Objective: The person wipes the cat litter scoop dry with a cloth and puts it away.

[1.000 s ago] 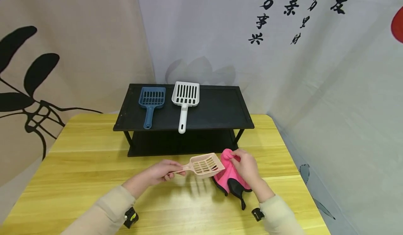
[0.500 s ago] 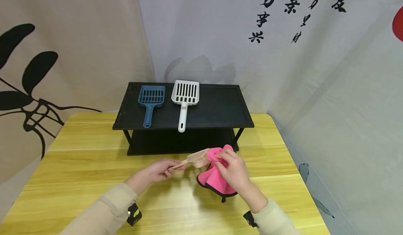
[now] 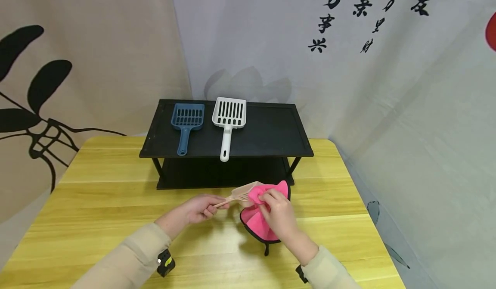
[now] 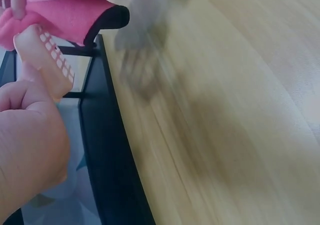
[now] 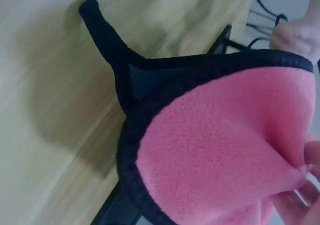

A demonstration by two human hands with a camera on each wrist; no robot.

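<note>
My left hand [image 3: 199, 209] grips the handle of a beige slotted litter scoop [image 3: 238, 192] in the head view, its head pointing right. A pink cloth [image 3: 258, 225] with black edging and a black hanging loop is pinched between the thumb and fingers of my right hand [image 3: 280, 215]. The bunched cloth lies against the scoop's head and covers its far end. In the left wrist view, the scoop's slots [image 4: 59, 59] show beside the pink fabric. Most of the right wrist view is filled by the draped cloth [image 5: 215, 140], its loop hanging over the table.
Behind the hands stands a low black two-tier rack [image 3: 271, 129]. A blue litter scoop [image 3: 186, 127] and a white one [image 3: 227, 127] lie on its top, handles toward me. The rack rests on a wooden table [image 3: 116, 203], with a printed curtain [image 3: 252, 39] behind.
My right hand has moved left with the pink cloth, bringing it onto the scoop's head. The scoop has tilted edge-on; my left hand keeps its grip and barely shifts.
</note>
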